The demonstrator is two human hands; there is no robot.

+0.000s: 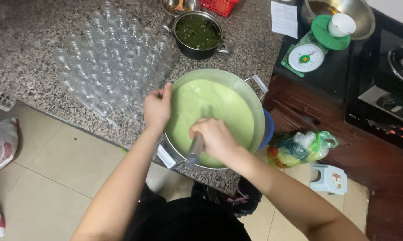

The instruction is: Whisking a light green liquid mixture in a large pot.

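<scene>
— What are the hands doing?

— The right hand (217, 139) is closed around a metal utensil handle (195, 149) dipped in the big metal pot (254, 107) at frame centre; the left hand (157, 107) grips the pot's left rim.

— What's in it?

— Smooth pale green liquid (210, 111), nearly to the brim, evenly mixed by the look of it.

— And the rest?

— The clear glass bottles (114, 62), upper left on the tabletop (27, 40), all look empty. Above, a smaller dark pot (198, 33) holds dark green liquid. A green kitchen scale (309, 51) carrying a white cup (341, 24) stands upper right.
</scene>
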